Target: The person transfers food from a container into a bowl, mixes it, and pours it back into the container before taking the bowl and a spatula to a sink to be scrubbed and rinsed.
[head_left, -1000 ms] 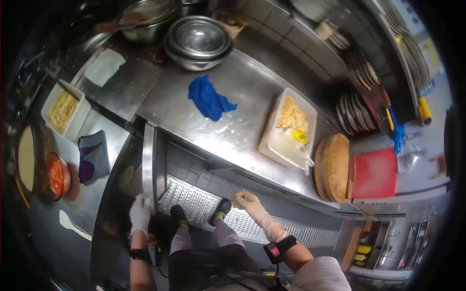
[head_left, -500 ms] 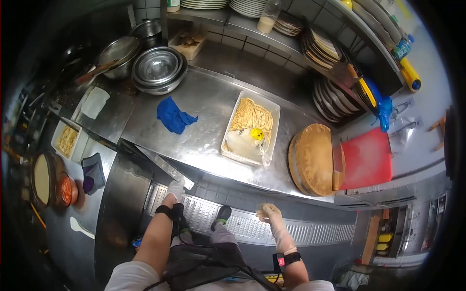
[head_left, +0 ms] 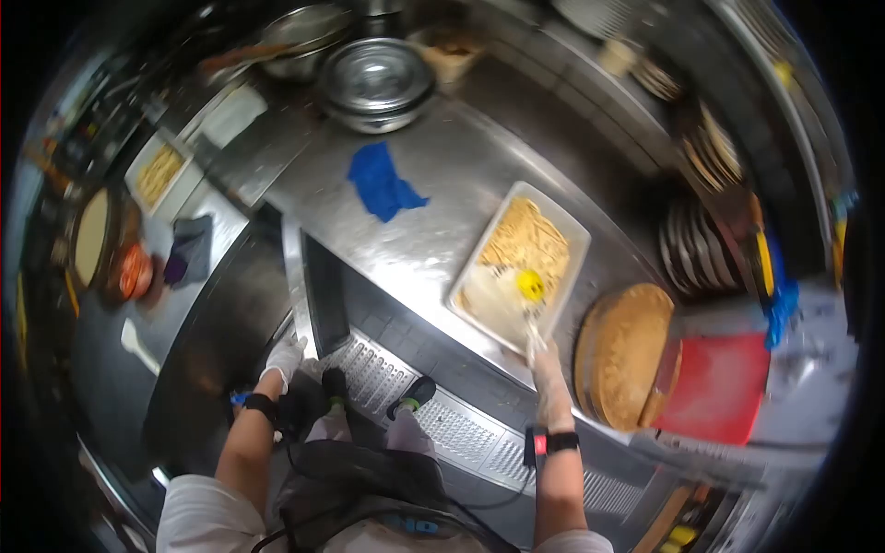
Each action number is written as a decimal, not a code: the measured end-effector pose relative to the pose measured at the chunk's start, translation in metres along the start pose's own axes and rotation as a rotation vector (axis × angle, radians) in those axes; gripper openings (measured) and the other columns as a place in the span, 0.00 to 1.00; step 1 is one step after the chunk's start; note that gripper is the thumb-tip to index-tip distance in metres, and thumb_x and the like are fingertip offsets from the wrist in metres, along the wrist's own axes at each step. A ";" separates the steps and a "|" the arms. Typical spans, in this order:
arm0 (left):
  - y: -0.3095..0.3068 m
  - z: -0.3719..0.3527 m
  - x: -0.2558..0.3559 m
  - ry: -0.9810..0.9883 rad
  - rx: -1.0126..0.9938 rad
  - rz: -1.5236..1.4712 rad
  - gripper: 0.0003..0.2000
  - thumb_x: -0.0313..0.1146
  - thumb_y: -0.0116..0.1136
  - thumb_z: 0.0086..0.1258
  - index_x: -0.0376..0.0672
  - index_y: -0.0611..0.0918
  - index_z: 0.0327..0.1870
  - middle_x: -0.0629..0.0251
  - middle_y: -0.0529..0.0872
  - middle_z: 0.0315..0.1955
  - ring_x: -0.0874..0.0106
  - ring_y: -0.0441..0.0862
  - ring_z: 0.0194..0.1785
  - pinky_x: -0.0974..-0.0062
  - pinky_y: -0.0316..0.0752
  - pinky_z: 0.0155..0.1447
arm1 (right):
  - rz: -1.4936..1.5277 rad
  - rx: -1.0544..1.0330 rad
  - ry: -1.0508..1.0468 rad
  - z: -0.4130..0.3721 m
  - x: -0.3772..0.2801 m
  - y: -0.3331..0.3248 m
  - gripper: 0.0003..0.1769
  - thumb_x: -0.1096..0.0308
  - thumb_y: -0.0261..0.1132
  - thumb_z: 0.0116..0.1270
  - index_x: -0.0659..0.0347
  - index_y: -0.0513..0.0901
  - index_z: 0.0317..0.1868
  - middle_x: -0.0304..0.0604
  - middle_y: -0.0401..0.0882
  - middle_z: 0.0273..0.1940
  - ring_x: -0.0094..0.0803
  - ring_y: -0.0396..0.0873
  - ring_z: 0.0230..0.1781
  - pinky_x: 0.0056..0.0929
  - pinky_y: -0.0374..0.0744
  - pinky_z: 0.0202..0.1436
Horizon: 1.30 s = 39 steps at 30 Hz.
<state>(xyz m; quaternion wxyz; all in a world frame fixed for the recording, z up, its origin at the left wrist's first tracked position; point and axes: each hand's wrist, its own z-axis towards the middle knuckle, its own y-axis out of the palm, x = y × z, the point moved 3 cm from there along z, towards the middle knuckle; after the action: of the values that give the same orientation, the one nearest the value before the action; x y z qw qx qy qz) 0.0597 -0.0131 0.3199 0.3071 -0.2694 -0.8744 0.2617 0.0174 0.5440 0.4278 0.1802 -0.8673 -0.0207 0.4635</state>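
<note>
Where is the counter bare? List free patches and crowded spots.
The steel counter is bare between the crumpled blue cloth and the white rectangular food tray, and behind that tray. Crowded: right hand, round wooden board, red cutting board.

Gloves on both: left grip (head_left: 286, 355) in white, right grip (head_left: 546, 364) in a thin see-through one. Left of the dark apron (head_left: 369, 479) there's a plain black wristband (head_left: 261, 405); the band to its right (head_left: 550, 442) has a small red display. White short sleeves (head_left: 194, 516), pale trousers (head_left: 406, 433), black shoes with green trim (head_left: 417, 394).
</note>
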 end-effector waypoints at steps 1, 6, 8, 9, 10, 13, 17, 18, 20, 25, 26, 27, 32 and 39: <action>-0.004 0.002 -0.024 -0.038 0.048 -0.070 0.24 0.52 0.52 0.69 0.35 0.80 0.45 0.50 0.86 0.31 0.56 0.84 0.40 0.63 0.73 0.47 | 0.057 -0.045 0.014 -0.026 -0.006 0.002 0.20 0.64 0.59 0.70 0.64 0.75 0.59 0.45 0.77 0.50 0.36 0.80 0.45 0.38 0.87 0.36; -0.055 -0.010 -0.054 -0.108 0.236 -0.038 0.21 0.50 0.45 0.73 0.37 0.77 0.47 0.47 0.84 0.42 0.52 0.81 0.48 0.57 0.73 0.50 | 0.209 -0.165 0.058 -0.119 -0.035 0.042 0.20 0.71 0.66 0.63 0.65 0.76 0.55 0.37 0.79 0.39 0.26 0.79 0.33 0.22 0.80 0.34; -0.076 -0.012 -0.049 -0.118 0.316 0.125 0.22 0.50 0.44 0.74 0.39 0.76 0.50 0.46 0.83 0.42 0.51 0.81 0.47 0.56 0.73 0.50 | 0.299 -0.227 0.153 -0.137 -0.016 0.054 0.22 0.77 0.65 0.61 0.66 0.75 0.57 0.40 0.81 0.44 0.27 0.80 0.37 0.24 0.81 0.39; -0.083 -0.010 -0.048 -0.118 0.326 0.158 0.22 0.51 0.43 0.74 0.40 0.75 0.52 0.46 0.82 0.43 0.50 0.80 0.48 0.55 0.74 0.50 | 0.327 -0.257 0.250 -0.144 -0.008 0.060 0.24 0.78 0.65 0.60 0.66 0.75 0.58 0.41 0.81 0.47 0.28 0.81 0.41 0.25 0.81 0.43; -0.089 -0.012 -0.047 -0.114 0.333 0.197 0.22 0.51 0.43 0.74 0.41 0.73 0.54 0.45 0.82 0.44 0.49 0.80 0.48 0.54 0.74 0.51 | 0.308 -0.277 0.273 -0.147 -0.009 0.070 0.24 0.78 0.65 0.60 0.66 0.75 0.58 0.41 0.81 0.47 0.28 0.81 0.41 0.25 0.81 0.43; -0.101 -0.010 -0.053 -0.105 0.441 0.182 0.22 0.52 0.44 0.73 0.42 0.73 0.54 0.45 0.81 0.44 0.48 0.80 0.47 0.54 0.74 0.50 | 0.203 -0.317 0.403 -0.160 -0.007 0.111 0.22 0.79 0.64 0.60 0.66 0.76 0.56 0.41 0.81 0.47 0.28 0.81 0.42 0.25 0.81 0.46; -0.104 -0.006 -0.065 -0.088 0.510 0.058 0.25 0.53 0.45 0.72 0.40 0.74 0.57 0.45 0.79 0.48 0.48 0.79 0.49 0.54 0.74 0.52 | 0.157 -0.535 0.460 -0.158 0.001 0.204 0.17 0.75 0.61 0.66 0.67 0.77 0.55 0.42 0.81 0.46 0.27 0.80 0.44 0.25 0.81 0.45; -0.105 -0.002 -0.067 -0.082 0.529 0.055 0.24 0.52 0.47 0.72 0.39 0.75 0.56 0.45 0.79 0.49 0.49 0.79 0.50 0.56 0.74 0.52 | 0.187 -0.538 0.573 -0.161 0.009 0.225 0.17 0.75 0.60 0.67 0.67 0.76 0.56 0.41 0.81 0.46 0.26 0.80 0.45 0.25 0.81 0.45; -0.114 0.004 -0.065 -0.070 0.553 0.081 0.24 0.51 0.47 0.72 0.39 0.76 0.55 0.46 0.80 0.48 0.49 0.79 0.49 0.56 0.74 0.52 | 0.186 -0.530 0.537 -0.149 0.044 0.263 0.17 0.74 0.59 0.69 0.67 0.75 0.57 0.41 0.81 0.46 0.26 0.80 0.45 0.24 0.81 0.46; -0.118 0.022 -0.071 0.120 0.731 0.079 0.15 0.43 0.54 0.68 0.37 0.79 0.41 0.51 0.80 0.35 0.50 0.79 0.39 0.58 0.74 0.44 | 0.251 -0.405 0.479 -0.087 0.138 0.336 0.18 0.72 0.56 0.72 0.68 0.72 0.60 0.42 0.79 0.50 0.26 0.80 0.45 0.21 0.81 0.46; -0.118 0.024 -0.072 0.155 0.751 0.082 0.14 0.41 0.55 0.67 0.37 0.78 0.40 0.52 0.79 0.33 0.51 0.78 0.37 0.58 0.74 0.42 | 0.075 -0.436 0.291 -0.069 0.157 0.344 0.19 0.77 0.59 0.68 0.67 0.73 0.59 0.41 0.77 0.51 0.25 0.79 0.47 0.21 0.80 0.46; -0.120 0.025 -0.073 0.189 0.769 0.087 0.12 0.40 0.56 0.66 0.37 0.78 0.38 0.52 0.78 0.30 0.51 0.78 0.35 0.59 0.73 0.40 | 0.076 -0.430 0.296 -0.055 0.171 0.354 0.19 0.77 0.59 0.68 0.67 0.73 0.59 0.41 0.77 0.51 0.25 0.79 0.47 0.21 0.80 0.46; -0.121 0.031 -0.083 0.223 0.751 0.091 0.12 0.37 0.54 0.66 0.35 0.76 0.34 0.54 0.71 0.24 0.56 0.72 0.26 0.63 0.67 0.31 | -0.062 -0.212 0.035 0.030 0.166 0.414 0.27 0.86 0.63 0.59 0.67 0.70 0.60 0.42 0.75 0.52 0.27 0.75 0.51 0.23 0.77 0.52; -0.119 0.030 -0.097 0.221 0.702 0.061 0.09 0.31 0.46 0.65 0.32 0.74 0.35 0.51 0.72 0.27 0.55 0.71 0.29 0.64 0.67 0.34 | -0.028 0.109 -0.320 0.168 0.205 0.460 0.22 0.82 0.61 0.61 0.67 0.72 0.57 0.47 0.76 0.52 0.32 0.76 0.50 0.27 0.76 0.54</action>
<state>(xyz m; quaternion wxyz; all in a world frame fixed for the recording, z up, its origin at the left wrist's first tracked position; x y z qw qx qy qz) 0.0670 -0.1680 0.3356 0.4654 -0.2000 -0.6846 0.5240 -0.0631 0.2053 0.0271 0.2279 -0.7709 -0.0358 0.5937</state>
